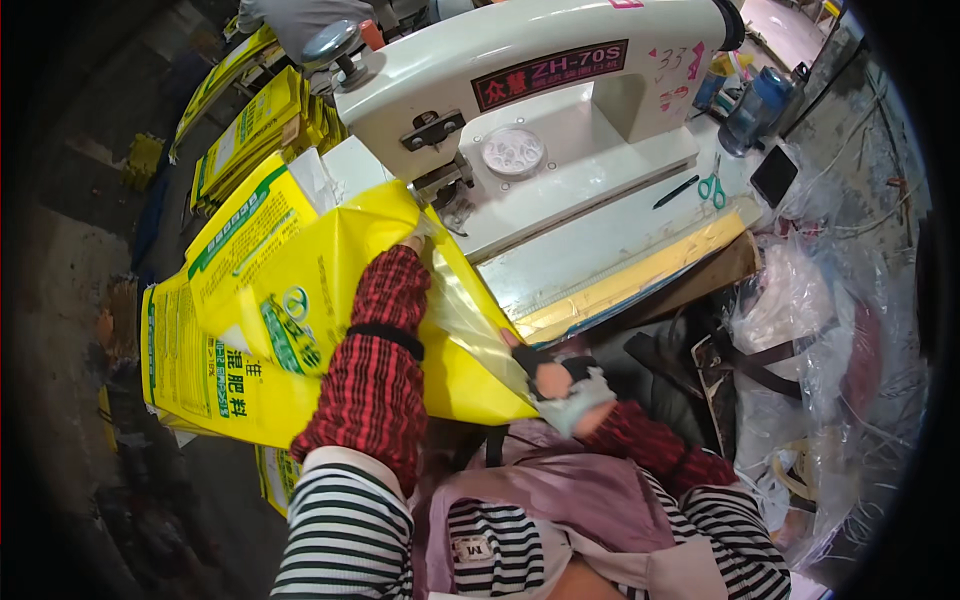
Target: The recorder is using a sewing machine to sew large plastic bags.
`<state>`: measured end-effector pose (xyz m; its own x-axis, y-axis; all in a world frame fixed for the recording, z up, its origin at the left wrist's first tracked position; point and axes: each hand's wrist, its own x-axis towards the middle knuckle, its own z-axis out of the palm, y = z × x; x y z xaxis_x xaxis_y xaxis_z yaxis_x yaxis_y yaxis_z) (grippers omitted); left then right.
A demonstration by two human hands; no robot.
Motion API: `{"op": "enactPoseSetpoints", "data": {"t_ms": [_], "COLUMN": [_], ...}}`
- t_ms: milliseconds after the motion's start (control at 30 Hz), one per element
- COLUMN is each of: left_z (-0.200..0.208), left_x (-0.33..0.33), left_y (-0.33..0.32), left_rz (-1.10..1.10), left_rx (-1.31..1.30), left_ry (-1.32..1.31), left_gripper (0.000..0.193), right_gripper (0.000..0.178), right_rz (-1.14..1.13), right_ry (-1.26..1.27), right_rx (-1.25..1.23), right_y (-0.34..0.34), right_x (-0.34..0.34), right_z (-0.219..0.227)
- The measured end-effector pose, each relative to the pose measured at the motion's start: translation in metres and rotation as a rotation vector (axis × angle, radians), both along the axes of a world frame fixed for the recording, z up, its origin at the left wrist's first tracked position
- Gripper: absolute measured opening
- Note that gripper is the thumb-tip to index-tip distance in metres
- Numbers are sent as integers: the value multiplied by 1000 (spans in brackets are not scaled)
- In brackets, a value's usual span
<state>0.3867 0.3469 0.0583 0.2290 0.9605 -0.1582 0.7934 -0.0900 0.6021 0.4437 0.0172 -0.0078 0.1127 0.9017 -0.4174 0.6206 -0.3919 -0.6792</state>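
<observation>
A large yellow bag (375, 232) with green print lies across the left of the work table, its top corner under the needle area of a white industrial sewing machine (440, 75). My left hand (416, 243) reaches into the fold of this bag, close to the machine's presser foot (456, 214); its fingers are hidden by the bag. At the bag's lower right edge, my right hand (553, 378), in a dark and grey fingerless covering, is closed on the material and slightly blurred. A pale inner face of the bag shows between both hands.
Stacks of folded yellow bags (258, 130) stand beyond the machine's left end. On the table's right are green-handled scissors (712, 190), a black pen (676, 192), a phone (774, 177) and a blue-topped bottle (760, 105). Clear plastic (800, 300) and loose threads gather at the right.
</observation>
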Motion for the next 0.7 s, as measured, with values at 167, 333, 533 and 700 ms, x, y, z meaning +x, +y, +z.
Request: {"op": "enactPoseSetpoints", "data": {"t_ms": [167,333,533,700], "left_z": [1,65,89,62], "left_x": [-26,-104,-157,-121], "left_y": [41,6,-95,-118], "left_rz": [-151,-674,-1176,-1088], "left_rx": [59,94,-307,-226], "left_ry": [294,996,1194,987], "left_gripper": [41,39,35,24], "right_gripper": [41,36,34,41], "right_rz": [121,-145,303,11], "right_ry": [-379,24,-272,-188], "right_rx": [219,-220,28,123], "right_y": [110,168,170,185], "right_x": [-7,0,1,9], "right_z": [71,94,75,71]}}
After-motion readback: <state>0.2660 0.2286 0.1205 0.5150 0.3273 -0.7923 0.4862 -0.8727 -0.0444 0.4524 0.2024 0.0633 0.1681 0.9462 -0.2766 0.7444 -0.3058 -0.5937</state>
